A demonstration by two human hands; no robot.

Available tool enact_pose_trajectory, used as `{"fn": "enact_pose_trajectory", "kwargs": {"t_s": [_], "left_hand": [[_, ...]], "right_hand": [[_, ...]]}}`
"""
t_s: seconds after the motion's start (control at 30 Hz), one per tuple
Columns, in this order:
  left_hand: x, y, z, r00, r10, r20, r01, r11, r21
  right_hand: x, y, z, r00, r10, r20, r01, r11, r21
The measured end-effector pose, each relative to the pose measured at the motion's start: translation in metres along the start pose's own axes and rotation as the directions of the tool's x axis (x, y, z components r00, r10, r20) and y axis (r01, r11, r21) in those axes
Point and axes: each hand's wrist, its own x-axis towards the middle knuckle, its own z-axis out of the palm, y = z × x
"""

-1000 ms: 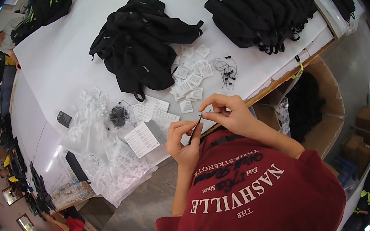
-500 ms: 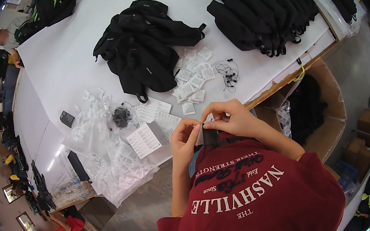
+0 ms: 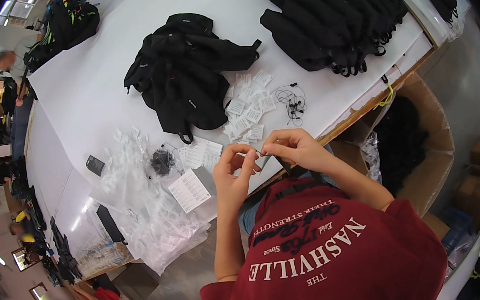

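Observation:
My left hand (image 3: 238,167) and my right hand (image 3: 295,148) meet just over the table's near edge, in front of my body. Both are closed in a pinch, fingertips almost touching. Between them shows a small thin dark piece, too small to name; the fingers hide most of it. Under my right hand a dark strap-like strip hangs close to my shirt. Closest to my left hand lies a white printed card (image 3: 190,191). Beyond the fingers are small white packets with print (image 3: 246,115) and a loose tangle of thin black cords (image 3: 292,105).
A heap of black bags (image 3: 182,73) lies mid-table, with a row of black bags (image 3: 335,21) at the far right. Clear plastic bags (image 3: 147,221) and a black cord bundle (image 3: 162,161) lie left. An open carton (image 3: 428,121) stands right, below the table edge. People work at left.
Both hands have risen slightly and hold their fingertips closer together. The pale, translucent piece seen below the fingers earlier no longer shows. The whole view has shifted a little.

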Motion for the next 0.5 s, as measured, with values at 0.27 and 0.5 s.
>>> {"fn": "enact_pose_trajectory", "kwargs": {"t_s": [0.27,0.5], "left_hand": [[0.038,-0.007,-0.049,0.991,0.015,0.133,-0.096,0.773,0.627],[0.085,-0.084,-0.169,0.921,-0.186,-0.342,0.386,0.332,0.860]], "right_hand": [[-0.002,0.023,-0.016,0.994,-0.067,-0.084,0.060,0.995,-0.075],[-0.009,0.030,-0.034,0.987,-0.113,-0.114,0.101,0.989,-0.106]]}}
